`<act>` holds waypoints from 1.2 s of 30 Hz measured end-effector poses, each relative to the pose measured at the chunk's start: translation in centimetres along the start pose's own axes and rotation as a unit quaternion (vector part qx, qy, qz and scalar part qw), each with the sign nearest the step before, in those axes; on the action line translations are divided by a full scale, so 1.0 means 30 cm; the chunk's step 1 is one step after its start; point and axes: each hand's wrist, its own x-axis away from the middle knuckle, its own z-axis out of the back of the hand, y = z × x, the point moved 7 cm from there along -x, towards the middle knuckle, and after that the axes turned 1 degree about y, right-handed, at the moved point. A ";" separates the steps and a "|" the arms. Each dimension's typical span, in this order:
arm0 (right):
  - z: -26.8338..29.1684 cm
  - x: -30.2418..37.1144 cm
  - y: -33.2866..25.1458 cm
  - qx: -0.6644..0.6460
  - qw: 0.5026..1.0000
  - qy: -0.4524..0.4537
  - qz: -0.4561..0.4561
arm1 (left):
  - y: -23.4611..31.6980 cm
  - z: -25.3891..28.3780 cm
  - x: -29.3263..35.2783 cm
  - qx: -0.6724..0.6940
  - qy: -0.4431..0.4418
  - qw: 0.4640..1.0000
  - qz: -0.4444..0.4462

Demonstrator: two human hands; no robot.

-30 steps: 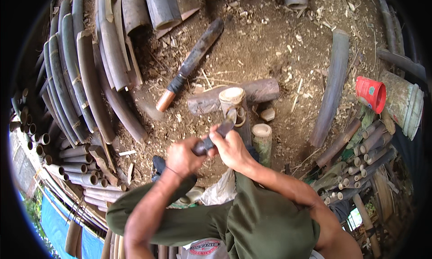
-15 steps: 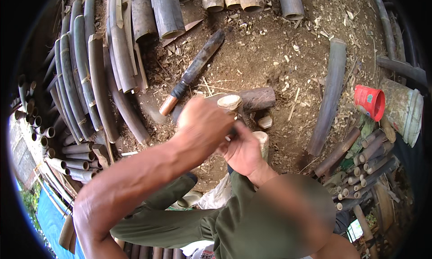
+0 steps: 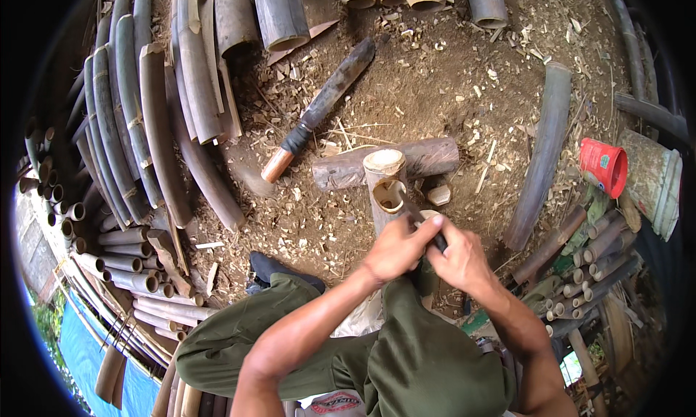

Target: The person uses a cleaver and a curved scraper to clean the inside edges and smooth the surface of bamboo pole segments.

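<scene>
Since 0.5 s earlier, both hands sit farther right, the left also closer to the body, and the opening in the bamboo tube (image 3: 384,176) shows clear. Largest first: a dark log (image 3: 428,158) lies crosswise beyond. The tube, its top end beside the log, lies ahead and slightly left of the hands, long axis running away from the person; the left hand (image 3: 395,252) is nearer. That hand's fingers curl closed around a dark-handled tool (image 3: 440,242); the right hand (image 3: 465,259) also wraps it. Tool slants toward the opening; tip contact cannot be told.
</scene>
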 end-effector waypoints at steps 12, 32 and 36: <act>0.070 -0.209 -0.434 0.404 0.845 -0.274 0.219 | -0.012 0.002 -0.040 0.664 -0.109 0.716 -0.187; -0.066 -0.008 -0.060 0.150 0.982 -0.027 0.115 | -0.191 0.002 -0.010 0.188 0.150 0.971 0.013; -0.223 -0.001 -0.043 -0.028 0.998 0.045 0.023 | -0.116 0.144 -0.011 -0.112 0.162 0.980 -0.025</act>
